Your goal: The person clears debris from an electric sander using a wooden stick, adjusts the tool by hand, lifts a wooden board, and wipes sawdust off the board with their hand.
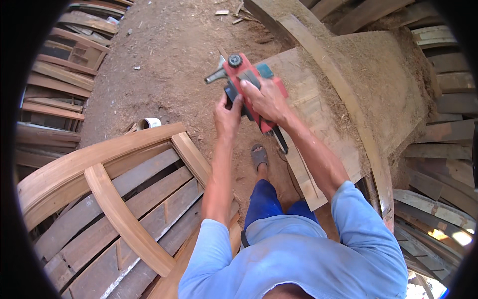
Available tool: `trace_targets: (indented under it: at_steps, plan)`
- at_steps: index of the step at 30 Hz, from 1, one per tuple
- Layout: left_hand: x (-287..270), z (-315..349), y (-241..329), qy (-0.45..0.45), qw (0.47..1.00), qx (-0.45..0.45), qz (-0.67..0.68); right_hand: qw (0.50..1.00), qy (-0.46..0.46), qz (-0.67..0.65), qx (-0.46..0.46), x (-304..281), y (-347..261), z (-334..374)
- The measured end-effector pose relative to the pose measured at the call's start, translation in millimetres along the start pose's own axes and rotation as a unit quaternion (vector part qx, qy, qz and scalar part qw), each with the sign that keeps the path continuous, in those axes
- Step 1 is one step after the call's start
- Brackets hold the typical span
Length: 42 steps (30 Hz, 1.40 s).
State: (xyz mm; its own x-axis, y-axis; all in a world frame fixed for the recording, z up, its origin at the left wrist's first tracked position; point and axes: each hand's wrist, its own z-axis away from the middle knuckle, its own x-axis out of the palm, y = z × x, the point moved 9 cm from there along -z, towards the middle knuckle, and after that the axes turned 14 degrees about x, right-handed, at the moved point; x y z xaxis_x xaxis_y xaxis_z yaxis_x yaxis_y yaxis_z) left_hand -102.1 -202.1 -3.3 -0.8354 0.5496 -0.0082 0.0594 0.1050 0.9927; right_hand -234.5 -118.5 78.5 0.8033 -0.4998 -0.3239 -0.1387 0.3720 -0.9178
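A red and black electric planer [232, 71] is held up in front of me, tilted, with its round black knob at the far end and a grey metal spout sticking out on the left. My right hand [267, 101] is wrapped round its rear handle, the thumb lying on top. On the planer's left side, my left hand [229, 115] has thumb and fingers closed on a black part; the fingertips are partly hidden. A black cord [282, 140] leaves the handle's near end. Right of the planer lies a flat pale wooden board [311, 114].
A curved wooden frame [127, 214] with crosspieces stands at the near left, over grey planks [94, 222]. A long curved beam [343, 84] runs along the right, strewn with shavings. Stacked timber lines both sides. A white cup-like container [149, 122] sits on the dirt floor [159, 65].
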Motion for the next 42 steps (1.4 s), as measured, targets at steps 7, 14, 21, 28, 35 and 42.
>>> trace_targets:
  at_steps: [7,14,21,28,35,42]
  plan:
    - [36,161,28,-0.029,0.979,-0.096,-0.178,0.986,-0.009,-0.004,0.165,-31,80,150]
    - [39,239,11,-0.001,0.992,-0.093,-0.091,0.976,-0.050,-0.067,0.200,-27,102,217]
    - [24,140,-3,0.049,0.997,-0.055,0.018,0.989,-0.018,-0.008,0.149,-20,57,122]
    - [6,9,8,0.020,0.999,-0.016,-0.027,0.999,0.025,0.011,0.028,-8,4,2]
    - [-8,-27,5,0.024,1.000,0.013,0.005,1.000,0.018,-0.014,-0.005,5,-7,-27]
    - [14,127,-4,0.030,0.996,-0.071,-0.043,0.987,-0.023,-0.005,0.160,-16,52,109]
